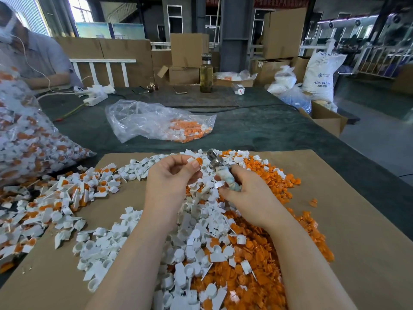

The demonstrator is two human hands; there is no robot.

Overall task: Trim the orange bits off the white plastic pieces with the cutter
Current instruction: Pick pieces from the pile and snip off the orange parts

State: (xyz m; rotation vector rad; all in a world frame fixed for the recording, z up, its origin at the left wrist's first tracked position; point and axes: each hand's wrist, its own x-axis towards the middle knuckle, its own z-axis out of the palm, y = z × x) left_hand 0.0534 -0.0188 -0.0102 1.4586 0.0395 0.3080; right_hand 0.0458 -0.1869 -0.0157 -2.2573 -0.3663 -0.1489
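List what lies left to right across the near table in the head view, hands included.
Full bag of untrimmed pieces → loose untrimmed pile → left hand holding an untrimmed piece → cutter in right hand → orange offcuts.

The only print that reads clearly stands on the white sack (320, 74), which stands off the far right end of the tabletop (257, 121). Near the sack's top edge dark letters spell "ABS RESIN", the last letter running into a fold. Lower on the sack's face, under a small blue logo too small to make out, "ABS RESIN" appears again, with a smaller line beneath it beginning "ABS" followed by characters too blurred to read. High above the sack, red banners (279, 1) carry pale characters, also too blurred to read.
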